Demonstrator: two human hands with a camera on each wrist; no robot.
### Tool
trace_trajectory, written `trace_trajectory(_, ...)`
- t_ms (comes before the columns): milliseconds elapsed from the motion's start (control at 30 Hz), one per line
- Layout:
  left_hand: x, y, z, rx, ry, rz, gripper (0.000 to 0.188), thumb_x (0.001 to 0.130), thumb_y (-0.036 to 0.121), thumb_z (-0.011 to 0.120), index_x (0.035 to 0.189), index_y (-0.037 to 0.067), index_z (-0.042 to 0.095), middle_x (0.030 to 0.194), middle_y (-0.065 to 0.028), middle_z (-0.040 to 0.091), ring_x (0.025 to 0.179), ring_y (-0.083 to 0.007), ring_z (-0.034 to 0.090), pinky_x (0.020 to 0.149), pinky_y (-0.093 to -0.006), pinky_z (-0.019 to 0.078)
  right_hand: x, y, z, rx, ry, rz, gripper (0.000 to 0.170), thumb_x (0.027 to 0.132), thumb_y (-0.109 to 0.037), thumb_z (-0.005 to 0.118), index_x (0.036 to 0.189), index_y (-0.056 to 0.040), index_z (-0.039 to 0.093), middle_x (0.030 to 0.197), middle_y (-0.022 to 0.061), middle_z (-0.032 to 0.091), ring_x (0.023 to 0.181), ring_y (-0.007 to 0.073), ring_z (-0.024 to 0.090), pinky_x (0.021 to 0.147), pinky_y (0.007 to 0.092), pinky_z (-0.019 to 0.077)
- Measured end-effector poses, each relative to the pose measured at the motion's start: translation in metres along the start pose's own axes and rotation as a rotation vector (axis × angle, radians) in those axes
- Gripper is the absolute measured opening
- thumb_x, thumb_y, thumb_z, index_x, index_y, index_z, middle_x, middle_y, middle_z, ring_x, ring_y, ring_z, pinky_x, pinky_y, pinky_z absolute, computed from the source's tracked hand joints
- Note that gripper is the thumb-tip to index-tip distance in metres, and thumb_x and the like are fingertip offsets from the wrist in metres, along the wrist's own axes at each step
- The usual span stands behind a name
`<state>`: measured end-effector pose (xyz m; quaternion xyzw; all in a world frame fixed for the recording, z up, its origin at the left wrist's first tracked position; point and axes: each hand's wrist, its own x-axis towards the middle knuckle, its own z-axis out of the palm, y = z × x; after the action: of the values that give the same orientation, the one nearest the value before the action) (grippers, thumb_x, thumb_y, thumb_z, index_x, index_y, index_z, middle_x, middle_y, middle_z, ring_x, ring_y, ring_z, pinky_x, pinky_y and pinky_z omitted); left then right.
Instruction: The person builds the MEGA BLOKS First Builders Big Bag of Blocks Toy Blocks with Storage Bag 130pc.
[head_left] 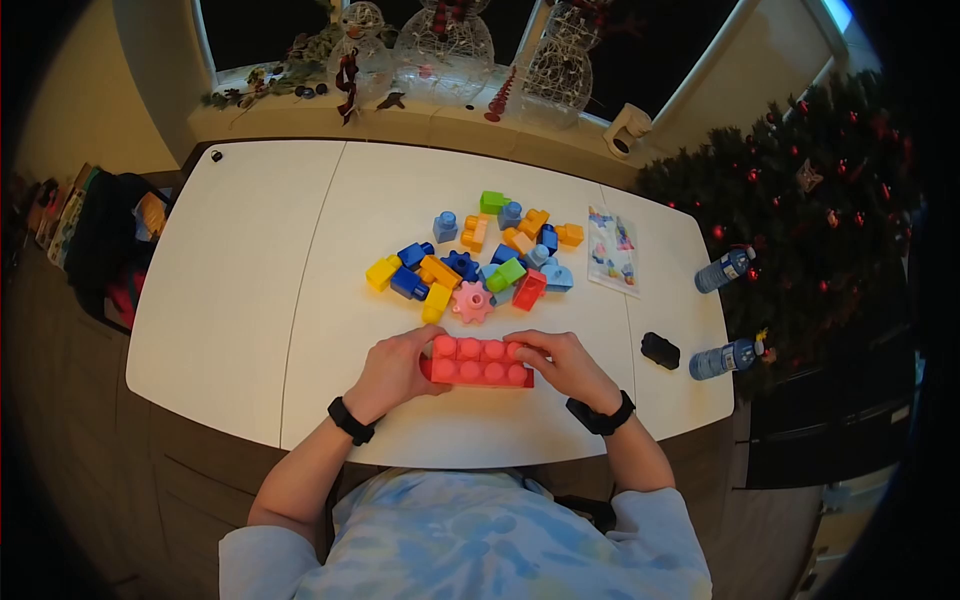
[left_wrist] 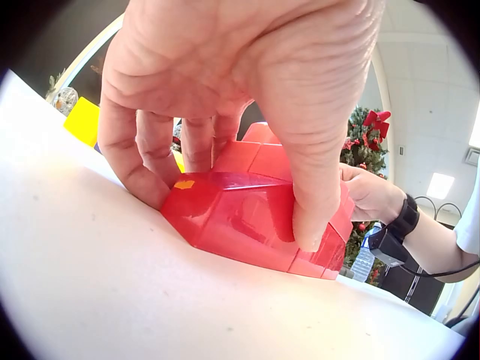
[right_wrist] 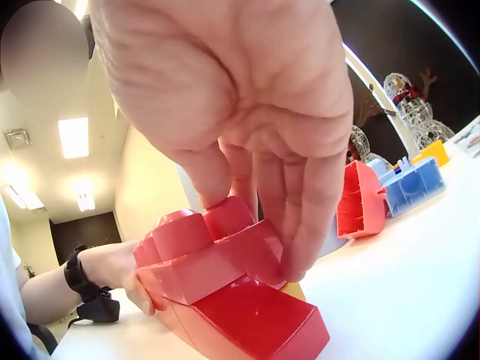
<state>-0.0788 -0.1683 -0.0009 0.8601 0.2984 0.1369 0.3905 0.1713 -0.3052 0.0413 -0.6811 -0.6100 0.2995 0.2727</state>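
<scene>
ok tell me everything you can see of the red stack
The red stack looks like glossy plastic: a lighter layer, its top bearing two rows of four round studs, over a darker one with a sloped end. It rests studs up on the white table, the left hand gripping its left end, the right hand its right end.

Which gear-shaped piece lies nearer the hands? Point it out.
The pink gear, just beyond the stacked red blocks between the left hand and right hand; the dark blue gear lies farther back.
</scene>
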Motion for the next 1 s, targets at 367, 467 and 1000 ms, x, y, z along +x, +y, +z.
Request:
trace_trajectory(367, -0.002, -0.002, 0.002, 0.018, 0.047, 0.045, 0.069, 0.061, 0.023, 0.094, 0.123, 0.011, 0.064, 0.097, -0.0133, 0.075, 0.091, -0.0343, 0.072, 0.081, -0.0426, 0.0578, 0.009, 0.009, -0.003, -0.038, -0.061, -0.02, 0.026, 0.101, -0.02, 0.065, 0.122, -0.0074, 0.072, 0.097, 0.0189, 0.075, 0.087, 0.0344, 0.074, 0.078, 0.0399, 0.0577)
trace_trajectory(467, -0.002, -0.001, 0.001, 0.029, 0.037, 0.029, 0.069, 0.062, 0.024, 0.093, 0.123, 0.012, 0.064, 0.097, -0.0132, 0.075, 0.091, -0.034, 0.072, 0.081, -0.0424, 0.0578, 0.012, -0.003, -0.013, -0.154, -0.12, -0.023, 0.027, 0.098, -0.023, 0.069, 0.12, -0.0065, 0.073, 0.099, 0.0177, 0.076, 0.087, 0.0325, 0.074, 0.08, 0.0387, 0.0573)
trace_trajectory(1000, -0.002, -0.008, 0.004, 0.031, 0.061, 0.072, 0.068, 0.062, 0.029, 0.095, 0.122, 0.013, 0.066, 0.097, -0.0104, 0.075, 0.088, -0.0306, 0.073, 0.082, -0.0404, 0.0581, 0.225, 0.006, -0.02, -0.817, -0.114, -0.023, 0.061, 0.074, -0.037, 0.087, 0.125, -0.0101, 0.067, 0.119, 0.0139, 0.071, 0.115, 0.035, 0.066, 0.096, 0.0464, 0.0542)
